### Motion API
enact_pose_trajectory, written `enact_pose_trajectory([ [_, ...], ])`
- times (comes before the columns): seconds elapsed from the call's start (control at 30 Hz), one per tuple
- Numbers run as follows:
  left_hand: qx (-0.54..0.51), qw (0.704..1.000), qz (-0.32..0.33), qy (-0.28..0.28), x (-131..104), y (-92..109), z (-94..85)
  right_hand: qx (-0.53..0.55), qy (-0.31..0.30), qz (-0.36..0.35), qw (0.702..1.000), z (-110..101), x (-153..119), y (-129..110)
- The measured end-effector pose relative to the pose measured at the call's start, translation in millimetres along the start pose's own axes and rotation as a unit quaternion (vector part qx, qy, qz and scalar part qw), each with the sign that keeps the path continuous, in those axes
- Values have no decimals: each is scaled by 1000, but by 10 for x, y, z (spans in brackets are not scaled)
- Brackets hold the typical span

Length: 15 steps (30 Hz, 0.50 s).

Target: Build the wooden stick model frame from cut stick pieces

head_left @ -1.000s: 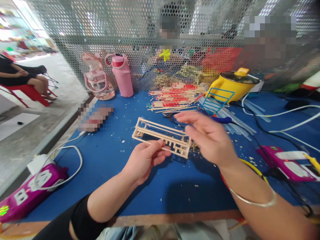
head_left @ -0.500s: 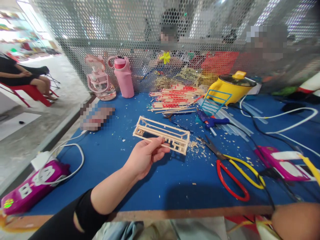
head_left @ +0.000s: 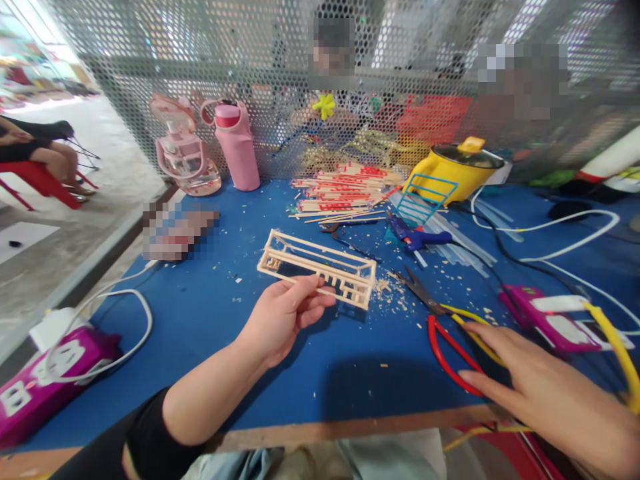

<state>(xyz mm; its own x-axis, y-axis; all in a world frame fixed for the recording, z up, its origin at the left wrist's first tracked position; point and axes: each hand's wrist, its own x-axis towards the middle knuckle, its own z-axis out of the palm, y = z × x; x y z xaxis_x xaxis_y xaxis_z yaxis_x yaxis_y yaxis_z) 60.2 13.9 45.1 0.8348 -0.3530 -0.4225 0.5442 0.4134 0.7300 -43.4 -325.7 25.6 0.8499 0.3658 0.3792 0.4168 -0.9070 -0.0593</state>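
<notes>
My left hand (head_left: 287, 313) is closed on a small box-shaped frame of thin wooden sticks (head_left: 320, 267), pinching its near long side between thumb and fingers. Short stick pieces sit inside along the near edge. The frame is held a little above the blue tabletop. My right hand (head_left: 520, 373) is at the scissors (head_left: 435, 308), with thumb and fingers apart over the red and yellow handles. The thumb is at the red loop and the fingertips at the yellow one, which the hand partly hides. The scissors lie with their blades toward small wood scraps (head_left: 384, 285).
A blue glue gun (head_left: 420, 237), clear glue sticks (head_left: 463, 250) and bundled wooden sticks (head_left: 345, 190) lie farther back. Behind them stand a yellow pot (head_left: 453, 177) and pink bottles (head_left: 239, 147) before a perforated metal screen (head_left: 240, 40). Purple power strips (head_left: 65, 373) flank the work area; cords run right.
My right hand has come in from the lower right corner to the scissors' handles. My left hand keeps its hold on the stick frame. The view has shifted slightly.
</notes>
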Motion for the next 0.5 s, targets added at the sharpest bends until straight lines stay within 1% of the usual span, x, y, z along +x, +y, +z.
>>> enact_pose_trajectory([
  [0.03,-1,1000,0,0,4,-1,0,-1,-4,-2,1000,30,-49,32],
  [0.07,-3,1000,0,-1,8,-2,1,0,-17,15,1000,47,-80,40],
  [0.1,-5,1000,0,-1,11,-2,3,1,-40,50,998,48,-89,25],
  [0.13,-6,1000,1,-2,15,-1,6,2,-73,104,992,35,-78,-8],
  [0.17,-8,1000,1,-2,17,-1,9,7,-119,168,979,11,-51,-54],
  [0.23,-10,1000,0,-3,19,1,14,22,-224,273,936,-58,18,-159],
  [0.27,-11,1000,-1,-3,18,2,16,23,-270,306,913,-92,45,-205],
  [0.33,-11,1000,-4,-2,15,3,17,2,-324,330,887,-143,62,-269],
  [0.4,-9,1000,-5,0,13,6,16,-32,-344,325,880,-162,29,-291],
  [0.43,-8,1000,-4,0,13,8,15,-39,-343,316,884,-164,-3,-287],
  [0.47,-8,1000,-4,1,13,11,14,-47,-320,310,894,-162,-43,-275],
  [0.5,-8,1000,-5,2,15,13,14,-58,-282,309,906,-161,-90,-256],
])
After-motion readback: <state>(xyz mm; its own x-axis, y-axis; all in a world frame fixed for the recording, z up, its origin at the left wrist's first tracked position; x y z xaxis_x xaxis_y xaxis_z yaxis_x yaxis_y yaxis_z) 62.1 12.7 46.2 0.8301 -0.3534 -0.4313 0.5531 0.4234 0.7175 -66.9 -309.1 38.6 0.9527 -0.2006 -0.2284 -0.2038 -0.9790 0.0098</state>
